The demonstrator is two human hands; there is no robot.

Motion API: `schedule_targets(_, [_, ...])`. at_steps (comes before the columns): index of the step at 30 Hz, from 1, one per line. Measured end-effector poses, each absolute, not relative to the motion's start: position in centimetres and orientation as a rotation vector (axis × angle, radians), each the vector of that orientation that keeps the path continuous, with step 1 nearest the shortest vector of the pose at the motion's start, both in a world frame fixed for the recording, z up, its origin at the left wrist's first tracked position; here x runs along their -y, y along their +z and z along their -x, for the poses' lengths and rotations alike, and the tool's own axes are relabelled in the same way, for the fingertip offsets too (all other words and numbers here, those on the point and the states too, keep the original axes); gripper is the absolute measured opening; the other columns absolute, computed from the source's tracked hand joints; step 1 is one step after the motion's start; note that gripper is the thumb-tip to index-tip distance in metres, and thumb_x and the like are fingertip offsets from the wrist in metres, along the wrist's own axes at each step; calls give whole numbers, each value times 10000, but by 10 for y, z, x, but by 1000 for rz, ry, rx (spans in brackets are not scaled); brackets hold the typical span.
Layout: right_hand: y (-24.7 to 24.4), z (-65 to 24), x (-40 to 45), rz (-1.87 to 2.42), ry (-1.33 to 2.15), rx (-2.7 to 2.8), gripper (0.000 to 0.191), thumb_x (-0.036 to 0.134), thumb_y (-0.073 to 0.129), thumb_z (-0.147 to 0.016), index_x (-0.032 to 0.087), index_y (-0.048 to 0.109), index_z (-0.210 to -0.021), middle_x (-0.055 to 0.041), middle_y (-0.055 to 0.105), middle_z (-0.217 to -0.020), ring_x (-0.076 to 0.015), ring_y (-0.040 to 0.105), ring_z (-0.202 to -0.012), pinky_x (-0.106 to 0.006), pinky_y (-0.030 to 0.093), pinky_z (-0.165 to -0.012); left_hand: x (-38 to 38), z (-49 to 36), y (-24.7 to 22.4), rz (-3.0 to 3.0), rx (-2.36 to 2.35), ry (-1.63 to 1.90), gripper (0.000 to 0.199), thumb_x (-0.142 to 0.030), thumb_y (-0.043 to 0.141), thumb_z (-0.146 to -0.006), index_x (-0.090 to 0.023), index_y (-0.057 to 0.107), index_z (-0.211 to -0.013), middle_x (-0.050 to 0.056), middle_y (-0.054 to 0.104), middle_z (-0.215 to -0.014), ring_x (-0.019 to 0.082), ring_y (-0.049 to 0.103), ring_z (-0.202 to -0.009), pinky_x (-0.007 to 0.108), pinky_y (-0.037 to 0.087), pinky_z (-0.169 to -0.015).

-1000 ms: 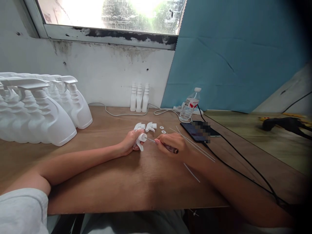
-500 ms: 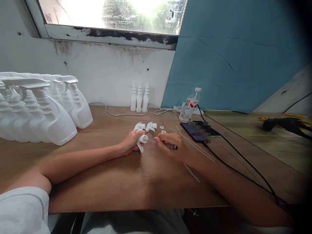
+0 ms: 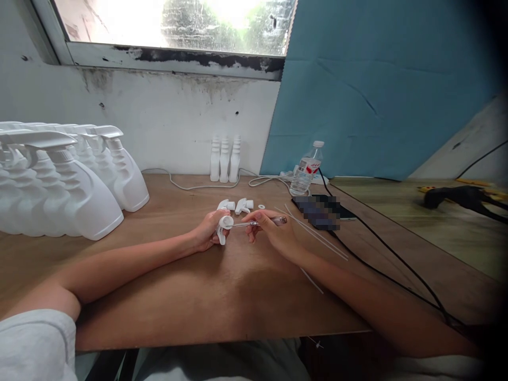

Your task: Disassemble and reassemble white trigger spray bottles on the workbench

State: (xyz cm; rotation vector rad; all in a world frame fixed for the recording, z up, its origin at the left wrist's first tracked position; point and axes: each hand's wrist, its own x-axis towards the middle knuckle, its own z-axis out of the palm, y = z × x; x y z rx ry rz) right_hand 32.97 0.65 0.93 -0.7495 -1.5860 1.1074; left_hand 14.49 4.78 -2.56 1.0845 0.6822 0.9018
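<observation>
My left hand (image 3: 207,231) is closed around a white trigger spray head (image 3: 226,223), its round cap turned to the right and its trigger pointing down. In my right hand (image 3: 270,227) is a screwdriver (image 3: 280,220) with a dark, shiny handle. Its thin metal shaft runs left, and the tip is at the open cap; how far inside it sits I cannot tell. Just behind my hands lie two more white spray heads, one (image 3: 227,205) partly covered by my left hand and another (image 3: 243,206) beside it. A small white washer (image 3: 261,207) lies to their right.
White spray bottles (image 3: 89,196) stand in rows at the left. Three slim white bottles (image 3: 224,160) lean near the wall. Thin white tubes (image 3: 317,235) lie by my right forearm. Beyond are phones (image 3: 317,210), black cables (image 3: 381,248) and a water bottle (image 3: 306,170).
My right hand has turned, its fingers now more extended along the screwdriver, and covers one of the washers. The spray head has shifted slightly left, its cap facing me more.
</observation>
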Motion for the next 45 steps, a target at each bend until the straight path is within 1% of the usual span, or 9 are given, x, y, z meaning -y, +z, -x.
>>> schedule_targets(10, [7,-329,-2,677,1040,1635,391,495,566,-882,148,706,-766,-35,631,-687,-132,608,-552,-290,521,-542,-48,-144,-19,-997,-612,925,305,-426,540,-800,-183,427,-653,-59,409,-407,40,236,-271,162,114,-287])
schedule_targets(15, [8,-329,-2,644,788,1843,334,428,530,-920,188,710,-775,-33,643,-679,-150,612,-615,-310,519,-619,-51,-144,-21,-966,-602,927,313,-444,530,-801,-182,433,-659,-51,430,-417,41,254,-272,159,132,-288])
schedule_targets(22, [10,-326,1,734,834,1826,321,390,480,-939,196,671,-769,-21,631,-680,-144,612,-576,-296,527,-588,-50,-144,-22,-970,-596,925,310,-441,579,-781,-181,445,-678,-51,439,-421,43,265,-271,158,122,-288])
schedule_targets(25, [10,-327,2,664,634,1984,275,330,475,-952,205,677,-812,-24,644,-724,-146,618,-668,-298,529,-683,-52,-143,-24,-965,-580,917,307,-447,564,-787,-183,445,-686,-54,434,-428,42,258,-274,157,115,-288])
schedule_targets(29, [8,-330,-1,453,236,2246,190,253,501,-945,188,678,-969,-71,634,-900,-146,609,-826,-283,531,-749,-56,-142,-28,-955,-561,898,319,-458,538,-807,-179,449,-681,-51,428,-449,43,268,-290,154,119,-290])
schedule_targets(34, [-1,-333,-13,351,-304,2389,278,223,533,-922,198,607,-1188,-127,562,-1241,-226,529,-1151,-426,497,-938,-53,-143,-28,-927,-619,903,339,-465,613,-769,-175,449,-706,-65,415,-484,35,272,-312,144,137,-290])
schedule_targets(37, [-3,-335,-19,348,-467,2462,322,216,523,-928,184,574,-1245,-149,479,-1397,-257,457,-1269,-467,463,-992,-49,-145,-25,-912,-636,909,360,-461,657,-738,-174,441,-712,-75,394,-494,33,280,-327,141,152,-289])
schedule_targets(40, [-1,-337,-22,314,-552,2535,320,194,483,-950,170,562,-1259,-137,514,-1386,-246,456,-1292,-463,449,-1014,-47,-146,-22,-899,-646,898,352,-456,659,-737,-171,453,-726,-78,373,-499,34,286,-333,144,152,-291])
schedule_targets(45, [5,-338,-21,257,-588,2532,269,224,479,-959,157,607,-1186,-124,603,-1294,-231,570,-1179,-431,482,-985,-47,-147,-21,-918,-676,900,340,-454,646,-744,-174,456,-717,-67,394,-479,40,300,-321,155,146,-297])
